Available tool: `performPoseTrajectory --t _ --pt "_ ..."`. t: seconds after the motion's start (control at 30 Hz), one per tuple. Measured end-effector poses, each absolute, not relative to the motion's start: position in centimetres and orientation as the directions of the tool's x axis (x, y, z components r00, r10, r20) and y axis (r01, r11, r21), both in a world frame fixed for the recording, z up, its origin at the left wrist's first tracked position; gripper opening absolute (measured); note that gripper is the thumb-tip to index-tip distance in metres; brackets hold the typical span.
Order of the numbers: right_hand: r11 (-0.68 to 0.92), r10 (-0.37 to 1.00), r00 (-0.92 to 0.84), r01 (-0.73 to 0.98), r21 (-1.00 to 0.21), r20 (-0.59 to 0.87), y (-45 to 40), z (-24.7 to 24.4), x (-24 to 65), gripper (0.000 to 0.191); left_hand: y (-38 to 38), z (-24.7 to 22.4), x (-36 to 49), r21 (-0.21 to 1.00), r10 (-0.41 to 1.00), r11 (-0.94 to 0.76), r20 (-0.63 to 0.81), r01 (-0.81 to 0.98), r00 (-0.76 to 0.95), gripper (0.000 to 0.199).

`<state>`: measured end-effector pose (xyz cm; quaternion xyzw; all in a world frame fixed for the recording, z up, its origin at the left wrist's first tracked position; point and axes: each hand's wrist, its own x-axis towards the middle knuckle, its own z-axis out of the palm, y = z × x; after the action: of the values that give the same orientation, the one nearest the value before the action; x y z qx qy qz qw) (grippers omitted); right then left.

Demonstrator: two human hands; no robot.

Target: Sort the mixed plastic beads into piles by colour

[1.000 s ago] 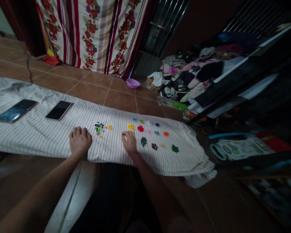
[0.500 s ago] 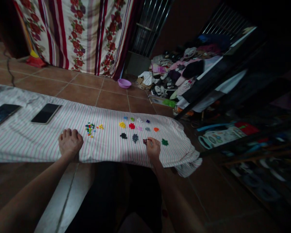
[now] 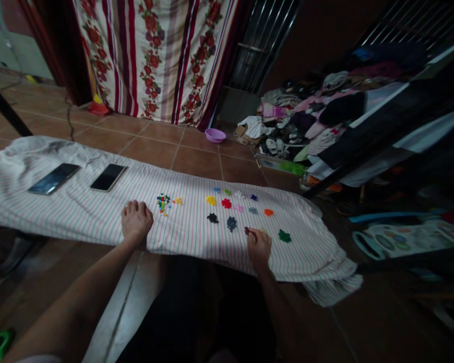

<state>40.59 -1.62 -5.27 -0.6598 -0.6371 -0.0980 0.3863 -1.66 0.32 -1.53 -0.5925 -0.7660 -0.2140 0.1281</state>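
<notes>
My right hand (image 3: 260, 248) is over a dark brown pile of small pieces (image 3: 247, 230), thumb and forefinger pinched together at it. The hand covers part of that pile, and whatever lies between the fingertips is too small to make out. Palm down, my left hand (image 3: 136, 220) rests on the striped cloth with nothing visible in it, its fingers apart and slightly bent. Just right of it lies a mixed-colour heap of pieces (image 3: 163, 201). Single-colour piles surround the right hand, among them dark grey (image 3: 231, 224), black (image 3: 212, 218), green (image 3: 285, 236) and red (image 3: 226, 203).
Two phones (image 3: 109, 177) (image 3: 55, 178) lie on the left part of the striped cloth (image 3: 79, 217). Beyond it, a purple basin (image 3: 215, 135) stands on the tiled floor near a floral curtain (image 3: 170, 65). A clothes heap (image 3: 298, 116) and dark rack bars are at right.
The view has turned left, so everything appears shifted right. My right hand stays at the dark brown pile, fingers still pinched. My left hand keeps its place on the cloth.
</notes>
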Motion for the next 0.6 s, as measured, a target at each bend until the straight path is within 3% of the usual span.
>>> performPoseTrajectory --t 0.6 --pt "0.141 0.7 0.165 0.922 -0.361 0.695 -1.95 -5.77 40.6 0.031 0.45 -1.5 -1.66 0.221 0.861 0.202 0.425 0.954 -0.28 0.03"
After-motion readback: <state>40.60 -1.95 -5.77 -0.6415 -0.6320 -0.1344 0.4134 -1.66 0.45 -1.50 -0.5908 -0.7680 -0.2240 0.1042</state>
